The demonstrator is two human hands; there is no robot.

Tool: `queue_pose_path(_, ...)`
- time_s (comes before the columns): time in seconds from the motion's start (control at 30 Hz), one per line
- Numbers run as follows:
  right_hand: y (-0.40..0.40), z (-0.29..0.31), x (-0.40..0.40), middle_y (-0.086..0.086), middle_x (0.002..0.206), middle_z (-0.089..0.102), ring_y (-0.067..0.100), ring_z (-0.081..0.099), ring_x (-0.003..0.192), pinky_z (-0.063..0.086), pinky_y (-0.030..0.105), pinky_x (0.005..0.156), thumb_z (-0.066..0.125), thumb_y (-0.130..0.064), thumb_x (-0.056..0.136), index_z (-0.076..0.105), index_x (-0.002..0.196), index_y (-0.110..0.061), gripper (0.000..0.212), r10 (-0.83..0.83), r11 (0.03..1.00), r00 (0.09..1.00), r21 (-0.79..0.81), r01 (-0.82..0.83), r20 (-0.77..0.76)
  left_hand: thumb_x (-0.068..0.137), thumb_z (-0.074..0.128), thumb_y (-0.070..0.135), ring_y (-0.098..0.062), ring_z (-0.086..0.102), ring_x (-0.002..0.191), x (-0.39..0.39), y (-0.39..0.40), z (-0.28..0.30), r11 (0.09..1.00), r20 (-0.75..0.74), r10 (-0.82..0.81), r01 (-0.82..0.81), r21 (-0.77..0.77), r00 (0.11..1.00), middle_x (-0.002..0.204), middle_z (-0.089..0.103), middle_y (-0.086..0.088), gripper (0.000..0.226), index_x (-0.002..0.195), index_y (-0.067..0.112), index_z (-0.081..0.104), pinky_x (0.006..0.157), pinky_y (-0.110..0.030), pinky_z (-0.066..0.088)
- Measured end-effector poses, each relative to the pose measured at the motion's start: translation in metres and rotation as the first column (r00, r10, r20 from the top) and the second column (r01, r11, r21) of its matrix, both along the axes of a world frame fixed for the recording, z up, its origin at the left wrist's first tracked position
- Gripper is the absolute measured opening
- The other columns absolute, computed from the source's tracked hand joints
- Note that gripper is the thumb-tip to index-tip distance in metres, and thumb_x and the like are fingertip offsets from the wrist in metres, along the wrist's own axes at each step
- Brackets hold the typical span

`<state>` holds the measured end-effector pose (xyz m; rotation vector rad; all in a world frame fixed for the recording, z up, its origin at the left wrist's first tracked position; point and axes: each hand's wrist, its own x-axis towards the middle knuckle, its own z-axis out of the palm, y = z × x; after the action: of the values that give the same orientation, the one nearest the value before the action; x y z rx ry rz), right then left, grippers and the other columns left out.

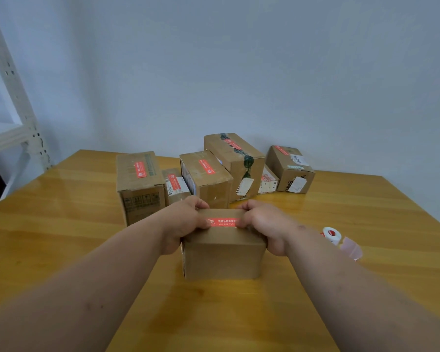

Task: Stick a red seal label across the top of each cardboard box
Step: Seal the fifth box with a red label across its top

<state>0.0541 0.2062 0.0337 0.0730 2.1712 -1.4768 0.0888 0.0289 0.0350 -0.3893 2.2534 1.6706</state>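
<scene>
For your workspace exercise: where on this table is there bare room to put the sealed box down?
Bare wood lies left of the near box, beside the left hand, and along the table front edge. Crowded: the back row of boxes. The label roll sits right.

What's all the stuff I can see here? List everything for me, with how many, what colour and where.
Near box: one, brown cardboard, front centre of the table, between both hands.
Red seal label: one, red with white print, across the near box's top.
Back boxes: six, brown cardboard, in a row behind, each with a red label on top.
Label roll: one, white and red, on the table to the right.
Backing strip: one, pale pink, beside the roll.
Table: one, yellow wood.
Shelf rack: one, white metal, far left.
Wall: grey-blue, behind.
Left hand: grips the near box's left end.
Right hand: grips its right end.
</scene>
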Motion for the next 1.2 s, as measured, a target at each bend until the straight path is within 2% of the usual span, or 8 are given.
queue_pose_path(0.13,0.003,0.0,0.001,0.017,0.119,0.06,0.032,0.06,0.108,0.054,0.045,0.092,0.052,0.002,0.085,0.057,0.126,-0.015,0.045,-0.025,0.99,0.998,-0.14,0.032,0.054,0.09,0.055,-0.001,-0.029,0.055,0.108,0.001,-0.004,-0.001,0.996,0.011,0.005,-0.006,0.092,1.0,0.119,0.055,-0.012,0.041,0.126,0.02,0.055,0.093,-0.039,0.051)
queue_pose_path(0.27,-0.006,-0.003,0.004,0.011,0.109,0.064,0.027,0.063,0.098,0.054,0.04,0.083,0.07,-0.023,0.082,0.057,0.116,-0.019,0.037,0.0,0.997,0.997,0.08,0.006,-0.083,0.091,0.064,0.016,-0.025,0.06,0.099,0.001,0.003,-0.006,1.0,-0.029,0.016,-0.017,-0.014,0.999,0.11,0.059,-0.01,0.035,0.122,0.025,0.051,0.086,-0.037,0.053)
queue_pose_path(0.4,-0.001,0.0,0.003,0.014,0.109,0.064,0.028,0.063,0.097,0.055,0.039,0.08,0.057,-0.005,0.089,0.058,0.118,-0.016,0.031,-0.019,0.999,1.0,-0.044,0.018,-0.007,0.094,0.058,0.012,-0.025,0.058,0.101,0.0,0.002,-0.007,0.998,-0.027,0.053,-0.052,0.025,0.998,0.111,0.057,-0.009,0.033,0.124,0.024,0.053,0.092,-0.041,0.053)
queue_pose_path(0.57,-0.008,-0.006,0.002,0.007,0.106,0.064,0.022,0.061,0.096,0.052,0.036,0.08,0.059,-0.026,0.092,0.058,0.113,-0.021,0.021,-0.022,0.993,0.99,0.109,0.037,-0.141,0.095,0.059,0.026,-0.023,0.061,0.096,0.0,0.006,-0.011,0.996,-0.067,0.078,-0.08,-0.033,0.995,0.109,0.06,-0.009,0.029,0.123,0.026,0.05,0.08,-0.037,0.055)
queue_pose_path(0.73,-0.002,-0.007,0.0,0.011,0.108,0.067,0.027,0.064,0.099,0.055,0.039,0.082,0.052,-0.011,0.094,0.063,0.111,-0.018,0.021,-0.056,0.998,0.994,-0.018,0.055,-0.092,0.097,0.055,0.022,-0.024,0.059,0.101,0.002,0.003,-0.009,0.999,-0.051,0.052,-0.052,-0.008,0.997,0.111,0.059,-0.009,0.028,0.125,0.025,0.052,0.09,-0.04,0.053)
queue_pose_path(0.87,-0.005,-0.009,0.0,0.008,0.108,0.066,0.025,0.064,0.098,0.054,0.038,0.079,0.065,-0.028,0.088,0.059,0.113,-0.023,0.027,0.006,0.999,0.996,0.052,-0.001,-0.094,0.091,0.065,0.027,-0.023,0.06,0.098,0.003,0.003,-0.009,0.999,-0.053,0.022,-0.024,-0.035,0.998,0.109,0.059,-0.007,0.037,0.124,0.026,0.049,0.084,-0.036,0.053)
queue_pose_path(1.03,0.003,-0.004,0.001,0.012,0.109,0.065,0.026,0.063,0.097,0.053,0.036,0.076,0.057,-0.008,0.09,0.059,0.116,-0.018,0.028,0.027,0.999,0.999,-0.042,-0.028,-0.03,0.094,0.058,0.015,-0.025,0.058,0.102,0.002,0.002,-0.006,1.0,-0.026,0.025,-0.025,-0.004,0.999,0.113,0.057,-0.009,0.037,0.13,0.023,0.05,0.095,-0.041,0.052)
queue_pose_path(1.2,-0.004,-0.007,0.002,0.005,0.11,0.063,0.023,0.062,0.098,0.052,0.035,0.076,0.077,-0.042,0.074,0.054,0.117,-0.024,0.052,0.087,0.984,0.988,0.165,-0.066,-0.125,0.083,0.072,0.043,-0.018,0.057,0.094,0.005,0.007,-0.009,0.988,-0.072,0.0,-0.012,-0.155,0.997,0.107,0.055,-0.001,0.05,0.122,0.028,0.044,0.073,-0.028,0.049)
